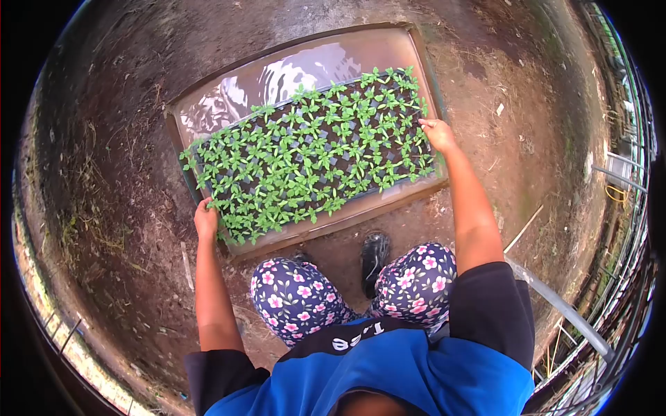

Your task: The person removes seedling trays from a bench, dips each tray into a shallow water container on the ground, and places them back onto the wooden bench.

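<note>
A dark seedling tray (312, 152) full of small green plants lies over a shallow basin (361, 216) that holds brownish water. My left hand (206, 216) is closed at the tray's left edge, near its lower left corner, with the fingertips against the rim and leaves. At the right edge, my right hand (437, 133) pinches the tray's rim. Wet, shiny water shows behind the tray's far edge. Whether the tray's underside touches the water is hidden.
Bare brown soil (499, 159) surrounds the basin. My shoes (375, 256) are close to its near side. A metal pole (565, 312) slants at the lower right, and a yellow loop (615, 194) hangs by the rails at the far right.
</note>
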Available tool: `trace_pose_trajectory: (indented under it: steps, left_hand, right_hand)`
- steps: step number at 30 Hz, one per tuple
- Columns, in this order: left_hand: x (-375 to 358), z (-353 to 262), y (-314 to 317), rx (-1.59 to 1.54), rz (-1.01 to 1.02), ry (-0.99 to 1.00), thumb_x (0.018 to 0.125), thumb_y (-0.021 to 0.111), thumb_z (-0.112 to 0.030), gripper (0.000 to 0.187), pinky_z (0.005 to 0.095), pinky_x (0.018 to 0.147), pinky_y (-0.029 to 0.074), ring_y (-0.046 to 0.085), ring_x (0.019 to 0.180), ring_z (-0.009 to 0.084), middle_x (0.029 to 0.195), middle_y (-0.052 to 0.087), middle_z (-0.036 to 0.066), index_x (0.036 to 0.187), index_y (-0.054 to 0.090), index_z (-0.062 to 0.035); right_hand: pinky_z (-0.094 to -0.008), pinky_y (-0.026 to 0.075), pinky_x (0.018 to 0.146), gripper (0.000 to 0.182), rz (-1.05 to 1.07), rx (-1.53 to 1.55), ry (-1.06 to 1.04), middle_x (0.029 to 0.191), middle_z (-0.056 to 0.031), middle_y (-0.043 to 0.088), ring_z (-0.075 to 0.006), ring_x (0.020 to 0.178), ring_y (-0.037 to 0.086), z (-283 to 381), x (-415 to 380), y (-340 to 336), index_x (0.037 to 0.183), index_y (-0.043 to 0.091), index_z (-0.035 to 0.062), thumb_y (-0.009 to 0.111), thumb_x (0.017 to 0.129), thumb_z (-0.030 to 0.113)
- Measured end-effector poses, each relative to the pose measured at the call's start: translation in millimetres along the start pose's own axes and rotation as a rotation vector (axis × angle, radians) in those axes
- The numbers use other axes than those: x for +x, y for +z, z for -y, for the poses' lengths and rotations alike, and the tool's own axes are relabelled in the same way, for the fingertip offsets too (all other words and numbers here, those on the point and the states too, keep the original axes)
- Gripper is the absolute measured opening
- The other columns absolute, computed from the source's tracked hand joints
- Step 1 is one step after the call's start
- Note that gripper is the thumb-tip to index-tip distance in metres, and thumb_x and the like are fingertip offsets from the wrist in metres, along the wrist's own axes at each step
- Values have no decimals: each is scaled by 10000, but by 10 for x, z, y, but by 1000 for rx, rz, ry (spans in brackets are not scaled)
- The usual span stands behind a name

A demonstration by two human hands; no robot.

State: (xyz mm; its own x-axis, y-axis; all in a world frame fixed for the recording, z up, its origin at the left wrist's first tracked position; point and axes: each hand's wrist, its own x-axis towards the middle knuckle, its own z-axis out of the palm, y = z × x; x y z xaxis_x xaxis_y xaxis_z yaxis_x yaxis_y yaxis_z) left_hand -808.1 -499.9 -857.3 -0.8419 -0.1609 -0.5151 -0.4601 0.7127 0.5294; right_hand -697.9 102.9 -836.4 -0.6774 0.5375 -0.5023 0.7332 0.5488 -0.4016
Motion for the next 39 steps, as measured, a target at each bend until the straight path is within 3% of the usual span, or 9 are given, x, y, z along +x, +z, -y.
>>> trace_pose_trajectory:
  steps: [9,13,17,19,24,26,29,34,39]
  left_hand:
    - [72,149,91,-195,-99,-73,775,467,-140,208,246,579,400,503,620,112,743,563,41,953,532,-54]
    - [-82,-193,-118,-359,-81,-213,767,508,-98,228,192,462,373,454,538,61,724,515,1,983,441,-79]
    - [-133,-457,-256,-331,159,-288,725,611,-200,189,212,456,330,375,504,64,588,418,-26,706,457,-91]
    - [-30,-348,-170,-179,97,-9,710,620,-193,252,257,515,333,351,534,95,561,389,-15,638,409,-74]
    - [-649,-1227,-484,-13,21,129,716,601,-178,220,284,547,378,417,542,133,574,472,53,693,440,-31]
    - [-1060,-1894,-962,-5,21,192,715,602,-183,227,288,545,379,425,550,147,580,474,62,701,440,-25]
    - [-1366,-2340,-2042,7,44,205,741,583,-170,198,268,552,369,406,569,103,599,448,13,700,443,-36]
    - [-2189,-3242,-3720,-396,125,117,756,580,-159,192,201,524,281,332,566,36,612,394,-76,643,428,-120]
    - [-2113,-3749,-4092,-662,289,144,761,517,-41,113,192,550,340,414,605,41,667,461,-46,709,445,-111]
  right_hand:
    - [-299,412,774,265,-57,190,-97,926,-97,594,-189,824,565,-312,214,161,998,570,85,534,752,176]
    - [-283,405,702,212,-26,349,161,800,-70,573,-141,726,519,-69,162,55,901,531,31,563,746,173]
    - [-257,370,577,157,119,289,105,671,-2,501,-93,601,432,286,-51,-171,718,492,61,590,733,183]
    - [-245,341,512,150,119,210,-18,605,37,461,-68,550,395,395,-134,-244,695,482,83,582,741,185]
    - [-221,375,619,87,40,480,-211,715,18,498,-78,628,438,858,-610,-452,709,524,53,569,738,122]
    - [-270,370,746,196,-41,433,-284,1023,-87,483,-161,857,466,1251,-994,-846,831,548,-13,599,697,120]
    - [-264,377,768,224,23,541,-214,1063,-88,461,-158,887,473,1511,-1480,-1875,905,539,-25,579,714,83]
    - [-215,405,653,149,168,1038,-26,797,-20,545,-82,716,499,2093,-2624,-3859,885,540,38,530,737,51]
    - [-249,439,543,141,203,1315,20,721,-23,528,-116,625,517,2261,-2834,-4321,832,515,39,566,712,95]
